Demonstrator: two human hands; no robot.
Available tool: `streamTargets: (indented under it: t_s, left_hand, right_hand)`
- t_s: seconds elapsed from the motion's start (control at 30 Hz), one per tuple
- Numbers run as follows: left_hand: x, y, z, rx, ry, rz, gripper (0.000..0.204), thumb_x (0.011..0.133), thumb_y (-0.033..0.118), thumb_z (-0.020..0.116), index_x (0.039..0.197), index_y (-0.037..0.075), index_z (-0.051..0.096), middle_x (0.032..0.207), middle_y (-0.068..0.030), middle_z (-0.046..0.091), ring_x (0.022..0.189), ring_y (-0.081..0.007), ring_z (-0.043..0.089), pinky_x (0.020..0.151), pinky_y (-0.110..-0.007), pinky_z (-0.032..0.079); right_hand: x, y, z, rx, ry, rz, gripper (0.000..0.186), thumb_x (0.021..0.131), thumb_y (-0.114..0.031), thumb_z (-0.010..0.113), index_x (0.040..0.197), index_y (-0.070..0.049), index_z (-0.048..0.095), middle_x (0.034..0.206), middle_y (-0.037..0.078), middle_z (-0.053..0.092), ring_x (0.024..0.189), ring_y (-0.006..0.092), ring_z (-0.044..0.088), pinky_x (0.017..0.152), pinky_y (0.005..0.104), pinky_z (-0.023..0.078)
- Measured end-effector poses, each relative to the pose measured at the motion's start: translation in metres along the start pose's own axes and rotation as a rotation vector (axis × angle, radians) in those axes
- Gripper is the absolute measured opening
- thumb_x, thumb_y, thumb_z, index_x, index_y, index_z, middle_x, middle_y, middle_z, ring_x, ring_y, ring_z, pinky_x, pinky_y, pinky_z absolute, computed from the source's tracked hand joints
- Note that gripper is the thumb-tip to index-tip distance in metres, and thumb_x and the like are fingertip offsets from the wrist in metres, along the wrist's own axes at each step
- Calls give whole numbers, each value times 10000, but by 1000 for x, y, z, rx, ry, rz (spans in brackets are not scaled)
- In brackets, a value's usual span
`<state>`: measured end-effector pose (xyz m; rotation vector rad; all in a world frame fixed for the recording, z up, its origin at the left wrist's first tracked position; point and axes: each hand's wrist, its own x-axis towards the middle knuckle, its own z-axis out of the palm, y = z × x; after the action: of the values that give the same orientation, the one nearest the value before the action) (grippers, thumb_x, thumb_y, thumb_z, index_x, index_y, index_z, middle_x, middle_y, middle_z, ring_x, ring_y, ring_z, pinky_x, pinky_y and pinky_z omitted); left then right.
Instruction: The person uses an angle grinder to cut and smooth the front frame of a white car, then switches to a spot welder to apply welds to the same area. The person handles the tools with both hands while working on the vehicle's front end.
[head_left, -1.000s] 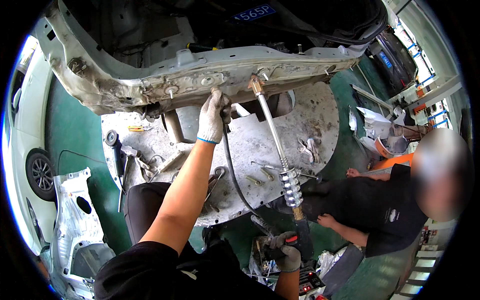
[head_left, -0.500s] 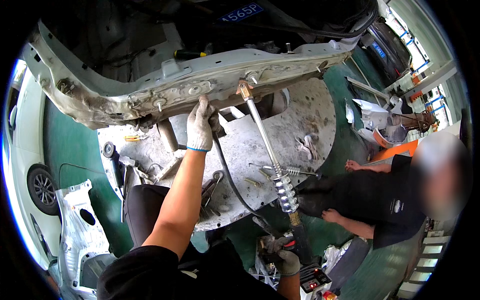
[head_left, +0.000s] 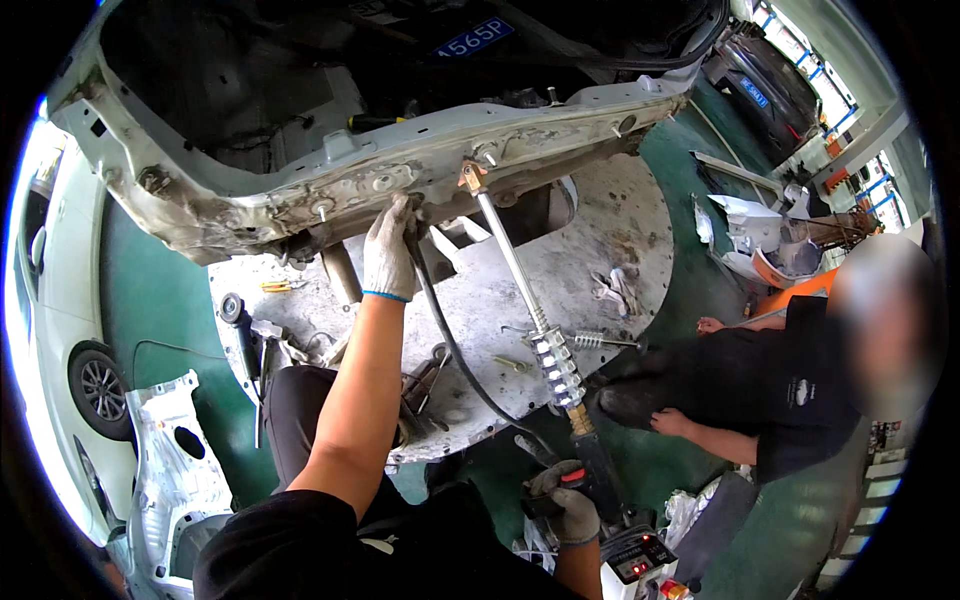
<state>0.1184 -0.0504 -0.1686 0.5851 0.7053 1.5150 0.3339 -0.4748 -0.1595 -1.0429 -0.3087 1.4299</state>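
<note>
My left hand (head_left: 388, 255), in a pale knitted glove, is closed round the end of a thick black cable (head_left: 445, 340), pressed against the lower part of the bare car body panel (head_left: 330, 195). My right hand (head_left: 570, 510), also gloved, grips the black handle of a slide-hammer dent puller (head_left: 557, 368), with a red button beside the fingers. From that handle, the puller's ribbed metal weight and long rod run up to a copper-coloured tip, which meets the panel to the right of my left hand. Whether the tip is fixed there I cannot tell.
Below the panel lies a round, stained metal platform (head_left: 625, 240) with an angle grinder (head_left: 234, 318) and several loose tools. A control box (head_left: 640, 560) stands by my right hand. Another person (head_left: 765, 385) is at the right; a white car (head_left: 65, 330) is at the left.
The whole view has shifted slightly. My right hand and the puller's handle sit a little higher in the picture. Both hands keep their hold.
</note>
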Motion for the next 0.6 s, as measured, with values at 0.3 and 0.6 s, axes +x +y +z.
streamTargets:
  t_s: [0.3,0.6]
  left_hand:
    - [-21,96,7,-110,299,155,248,995,265,647,883,44,662,865,-92,704,937,-276,692,1079,-440,501]
    - [0,76,2,-111,268,83,312,1021,315,628,879,39,599,784,-97,609,860,-306,692,849,-483,587]
  right_hand:
    - [-4,-1,0,43,63,-6,399,755,-142,720,1132,-71,610,918,78,622,899,267,648,908,510,549]
    - [-3,0,-5,56,16,14,347,761,-85,631,1105,-76,592,917,81,599,894,258,625,936,522,537]
